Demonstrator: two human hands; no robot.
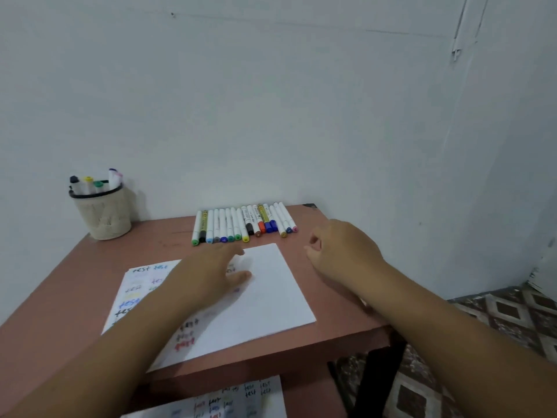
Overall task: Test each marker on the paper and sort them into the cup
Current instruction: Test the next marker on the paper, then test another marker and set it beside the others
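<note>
A row of several markers [244, 221] with white barrels and coloured caps lies side by side at the far edge of the table. A white paper [271, 297] carrying coloured "test" words lies in the middle. My left hand [208, 273] rests flat on that paper, fingers straight. My right hand [340, 251] hovers beside the paper's right edge, just short of the markers, fingers loosely curled and holding nothing. A beige mesh cup [104, 212] with a black rim stands at the far left with several markers in it.
The reddish-brown table [75, 282] stands against a white wall in a corner. A second sheet with "test" words [229, 399] lies on a lower shelf under the tabletop. A patterned floor [497, 327] shows at the right.
</note>
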